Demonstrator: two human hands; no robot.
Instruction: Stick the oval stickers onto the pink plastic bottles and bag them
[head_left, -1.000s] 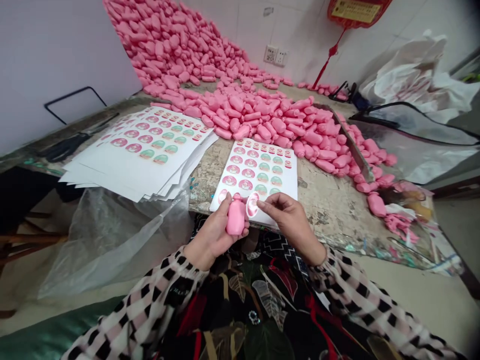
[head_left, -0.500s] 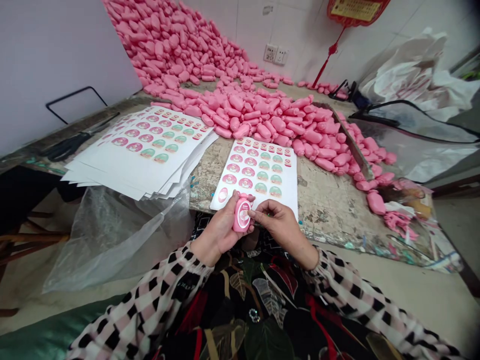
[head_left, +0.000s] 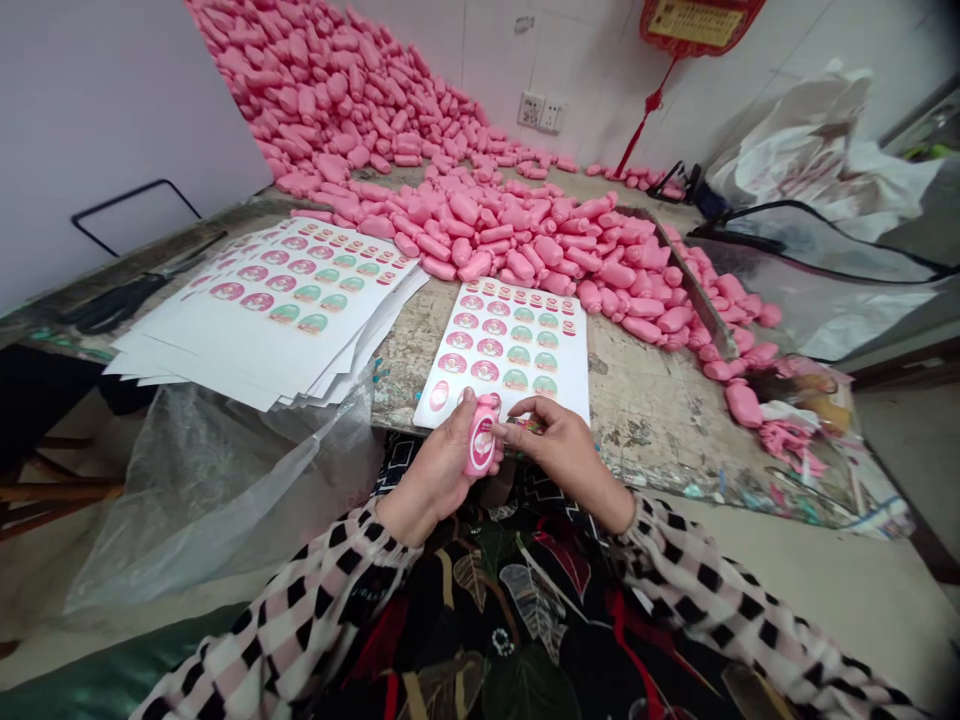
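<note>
head view — right hand (head_left: 568, 460) now apart from soap bar (head_left: 482, 437)

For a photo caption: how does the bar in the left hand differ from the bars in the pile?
The bar in the left hand wears a round label; the pile's bars look bare. It stands upright; they lie jumbled. Both are pink and rounded.

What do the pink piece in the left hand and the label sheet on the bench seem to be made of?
The pink bar in the left hand looks like moulded soap, possibly soft plastic: smooth, satin and rounded. The label sheet looks like printed sticker stock on white backing, its smooth face and neat round labels suggesting coated paper, though film is possible.
</note>
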